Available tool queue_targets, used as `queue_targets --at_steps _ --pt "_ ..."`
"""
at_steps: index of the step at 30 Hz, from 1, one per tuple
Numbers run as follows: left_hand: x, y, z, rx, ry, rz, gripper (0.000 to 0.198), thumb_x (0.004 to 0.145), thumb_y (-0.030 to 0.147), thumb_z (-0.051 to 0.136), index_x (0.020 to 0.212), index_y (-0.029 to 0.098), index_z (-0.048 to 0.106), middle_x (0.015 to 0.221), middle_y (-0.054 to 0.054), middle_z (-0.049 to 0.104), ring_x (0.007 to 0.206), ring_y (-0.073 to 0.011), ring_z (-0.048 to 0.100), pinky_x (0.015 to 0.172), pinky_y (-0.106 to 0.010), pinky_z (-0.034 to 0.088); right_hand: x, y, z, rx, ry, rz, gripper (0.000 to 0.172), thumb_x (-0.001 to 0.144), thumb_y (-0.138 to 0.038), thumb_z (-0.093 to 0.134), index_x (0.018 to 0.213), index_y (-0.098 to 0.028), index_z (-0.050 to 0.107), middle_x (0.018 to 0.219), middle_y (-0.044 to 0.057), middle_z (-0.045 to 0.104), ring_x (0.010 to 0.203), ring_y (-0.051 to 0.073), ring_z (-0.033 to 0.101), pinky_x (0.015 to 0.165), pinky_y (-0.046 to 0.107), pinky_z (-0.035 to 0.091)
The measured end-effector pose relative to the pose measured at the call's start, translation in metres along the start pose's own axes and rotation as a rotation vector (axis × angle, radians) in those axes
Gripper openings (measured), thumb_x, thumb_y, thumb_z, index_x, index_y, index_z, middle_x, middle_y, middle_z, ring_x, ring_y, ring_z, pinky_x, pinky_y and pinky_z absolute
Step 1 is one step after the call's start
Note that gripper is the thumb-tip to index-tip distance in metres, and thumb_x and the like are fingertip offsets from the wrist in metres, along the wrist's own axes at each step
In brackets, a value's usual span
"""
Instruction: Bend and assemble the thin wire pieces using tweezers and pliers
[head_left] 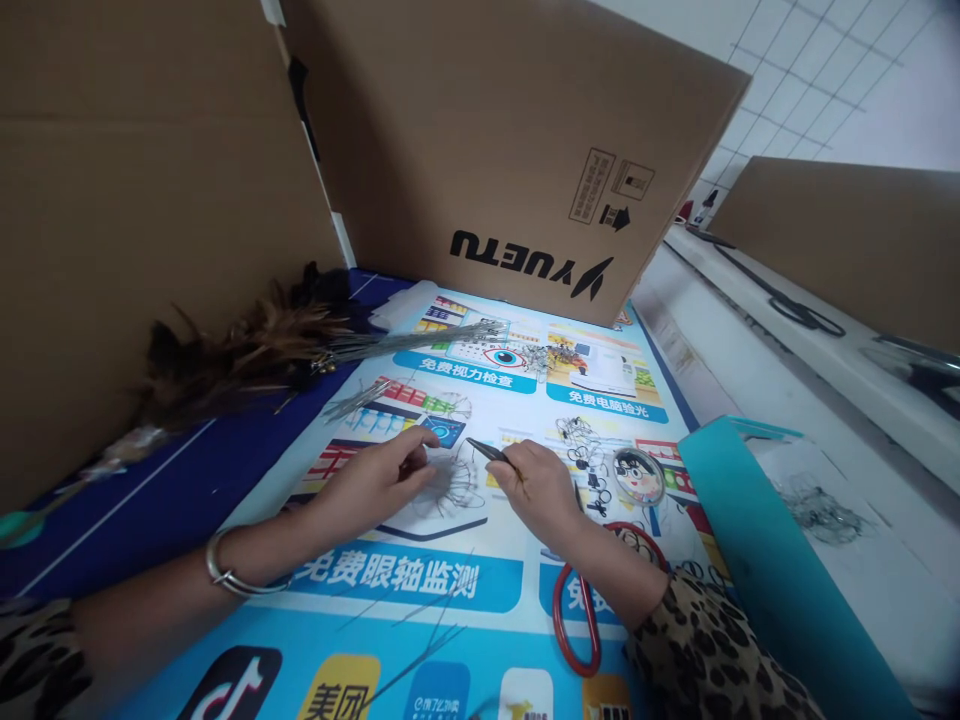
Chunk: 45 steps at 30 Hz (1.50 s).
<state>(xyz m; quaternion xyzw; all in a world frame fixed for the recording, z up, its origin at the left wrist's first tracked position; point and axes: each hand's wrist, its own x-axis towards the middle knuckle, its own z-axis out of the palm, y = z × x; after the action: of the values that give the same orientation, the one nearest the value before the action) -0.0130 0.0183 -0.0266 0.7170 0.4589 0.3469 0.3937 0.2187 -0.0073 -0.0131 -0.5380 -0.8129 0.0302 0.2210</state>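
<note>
My right hand is closed around pliers with dark, narrow, pointed jaws, which point left toward my other hand. My left hand has its thumb and forefinger curled toward each other at the edge of a round piece of thin looped wire. The wire is so fine that its exact contact with the fingers is hard to see. Red-handled scissors lie beside and partly under my right forearm. Loose straight wires are spread in front of me on the printed sheet.
A bundle of grey wires and brown feathers lie to the left. Tangled wire pieces sit farther back. A round cartoon tin and a teal box are at right. Tall cardboard stands behind.
</note>
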Motion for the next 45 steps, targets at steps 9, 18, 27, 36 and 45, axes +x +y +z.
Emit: queue_targets --at_steps 9,18,27,36,45 --pt "0.007 0.007 -0.001 0.058 -0.008 0.173 0.013 0.069 0.027 0.065 0.082 0.024 0.069 0.081 -0.005 0.061 0.083 -0.0228 0.049 0.076 -0.029 0.034 0.0 -0.001 0.0 -0.026 -0.003 -0.013 0.037 0.091 -0.046 0.036 0.078 -0.019 0.057 0.074 0.003 0.057 0.072 0.014 0.051 0.06 0.023 0.032" --pt "0.012 0.008 0.005 0.257 -0.028 0.302 0.011 0.076 0.025 0.06 0.082 0.025 0.069 0.078 -0.005 0.061 0.081 -0.0226 0.049 0.076 -0.03 0.031 0.0 0.0 0.0 -0.074 0.008 -0.034 0.041 0.091 -0.049 0.034 0.077 -0.018 0.057 0.073 0.004 0.057 0.069 0.014 0.049 0.059 0.024 0.029" --pt "0.007 0.007 0.002 0.198 -0.04 0.316 0.012 0.078 0.023 0.058 0.084 0.024 0.068 0.077 -0.005 0.063 0.075 -0.0205 0.05 0.072 -0.029 0.034 0.0 0.002 -0.001 -0.219 0.046 -0.059 0.044 0.089 -0.053 0.036 0.074 -0.018 0.058 0.072 0.006 0.057 0.07 0.016 0.048 0.062 0.027 0.027" --pt "-0.003 0.017 0.0 0.307 -0.02 0.317 0.017 0.086 0.026 0.047 0.089 0.019 0.062 0.083 -0.004 0.063 0.08 -0.0172 0.053 0.074 -0.028 0.04 -0.001 0.002 0.001 -0.234 0.05 -0.09 0.043 0.089 -0.052 0.036 0.076 -0.019 0.058 0.072 0.004 0.056 0.071 0.016 0.047 0.063 0.027 0.027" --pt "-0.004 0.019 -0.001 0.287 -0.028 0.29 0.017 0.087 0.027 0.045 0.083 0.018 0.059 0.079 -0.002 0.06 0.079 -0.0143 0.053 0.072 -0.025 0.041 -0.002 0.002 0.002 -0.233 0.066 -0.091 0.041 0.089 -0.051 0.036 0.077 -0.018 0.058 0.072 0.005 0.056 0.071 0.015 0.047 0.063 0.027 0.027"
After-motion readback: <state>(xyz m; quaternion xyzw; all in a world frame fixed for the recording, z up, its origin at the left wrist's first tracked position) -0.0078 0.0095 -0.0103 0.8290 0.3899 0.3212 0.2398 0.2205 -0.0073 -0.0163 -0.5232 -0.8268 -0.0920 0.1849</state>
